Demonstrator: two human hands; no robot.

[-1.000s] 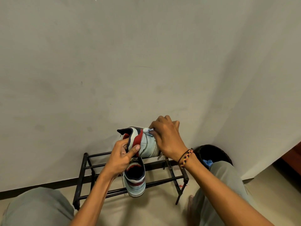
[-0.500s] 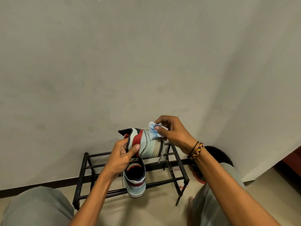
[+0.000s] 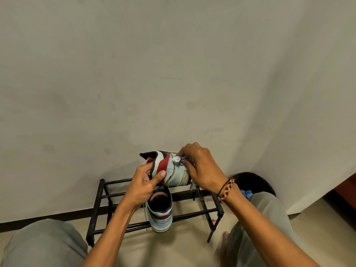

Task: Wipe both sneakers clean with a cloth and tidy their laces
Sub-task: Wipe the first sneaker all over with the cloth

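Pressing cloth (image 3: 176, 159) on held sneaker (image 3: 173, 173) side.

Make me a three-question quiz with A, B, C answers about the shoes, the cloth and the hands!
1. Where is the second sneaker?
A on the black shoe rack
B in the bin
C on a knee

2. How many sneakers show?
A one
B two
C three

3. What is the right hand doing?
A hanging idle
B pressing a cloth on the held sneaker
C tying laces

Answers: 1 A, it sits on the rack bars. 2 B, one held by the left hand, one racked. 3 B, the fingers pinch the cloth against the sneaker's side.
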